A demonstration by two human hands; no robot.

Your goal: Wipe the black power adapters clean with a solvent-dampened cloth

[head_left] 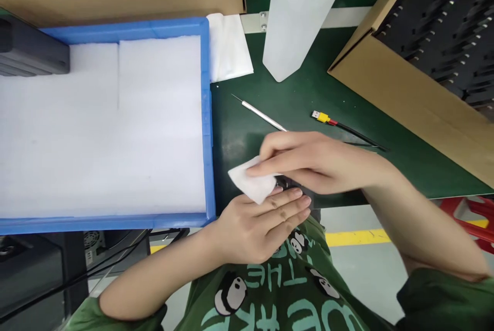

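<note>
My right hand [309, 161] pinches a white cloth or wipe [252, 180] between thumb and fingers, just above the table's front edge. Below it, my left hand [266, 223] lies with its fingers stretched out to the right. A small black object [284, 183] shows between the two hands, mostly covered by them; my left fingertips are against or beside it. Beyond my right hand lies a white pen-like tool with a thin needle tip [264, 116]. A short black cable with a yellow USB plug [323, 117] rests to its right.
A blue tray [207, 130] lined with white foam fills the left, with a dark grey block [34, 48] on it. Folded white sheets [229, 48] lie beside it. Cardboard box [420, 109] at right holds black parts. A white strip [301, 12] hangs over the green table [239, 140].
</note>
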